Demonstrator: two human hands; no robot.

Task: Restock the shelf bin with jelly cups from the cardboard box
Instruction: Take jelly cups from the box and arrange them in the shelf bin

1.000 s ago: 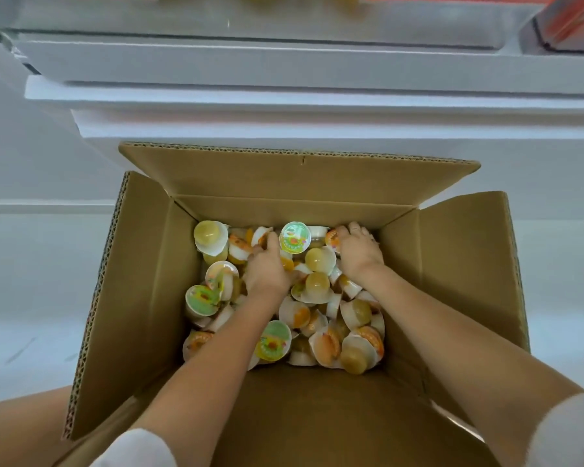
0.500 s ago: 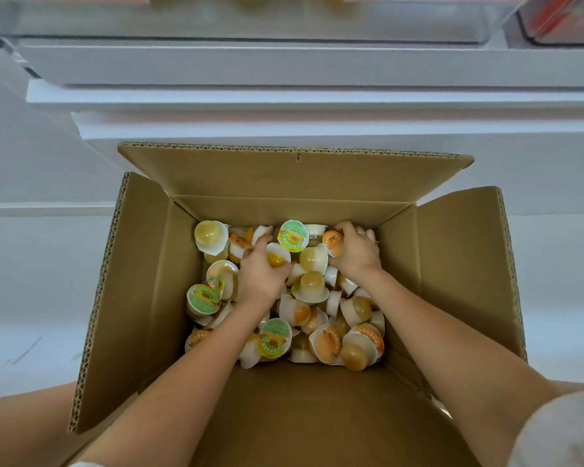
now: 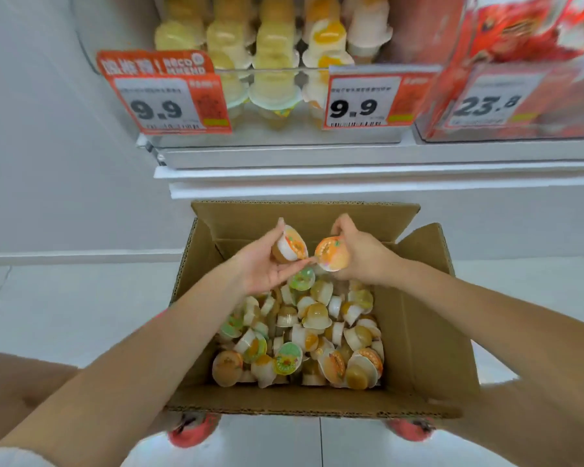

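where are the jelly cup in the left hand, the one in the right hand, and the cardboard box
left-hand jelly cup (image 3: 291, 246), head view, on its white side wall
right-hand jelly cup (image 3: 331, 252), head view, on its orange lid
cardboard box (image 3: 418, 332), head view, on its right inner wall

Bare forearms, white sleeve (image 3: 4, 456) at L, pink-red shoes (image 3: 193, 429).

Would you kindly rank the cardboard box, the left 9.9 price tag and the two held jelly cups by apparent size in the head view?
1. Cardboard box
2. Left 9.9 price tag
3. Left-hand jelly cup and right-hand jelly cup: alike, unranked.
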